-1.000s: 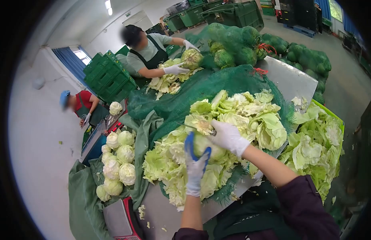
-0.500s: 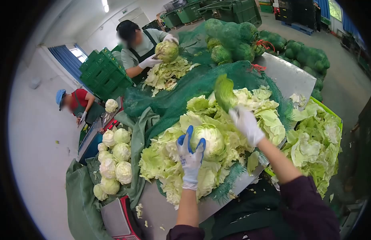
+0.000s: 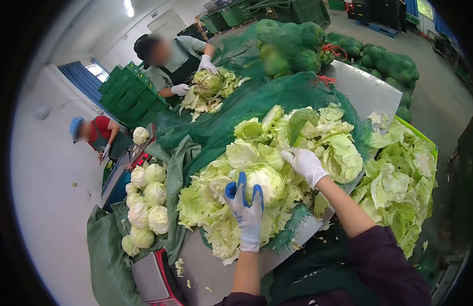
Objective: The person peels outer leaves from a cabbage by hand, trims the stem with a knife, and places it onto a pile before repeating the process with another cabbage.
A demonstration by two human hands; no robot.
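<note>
A trimmed cabbage rests on a heap of loose cabbage leaves in front of me. My left hand, in a white glove with blue fingertips, grips its near left side with fingers and thumb apart. To the upper right of the head is my right hand, in a white glove, its fingers stretched toward the cabbage and nothing visible in them. A darker green leaf sits on the heap beyond the right hand.
Peeled cabbages are piled at left, beside a red-edged scale. Green netting covers the far table. A leaf-filled bin stands right. Across from me, a person handles another cabbage; a second person works farther left.
The dark green leaf has left my right hand and come down on the heap. That hand has moved down and left, closer to the cabbage. The co-worker opposite has lowered their cabbage onto leaves.
</note>
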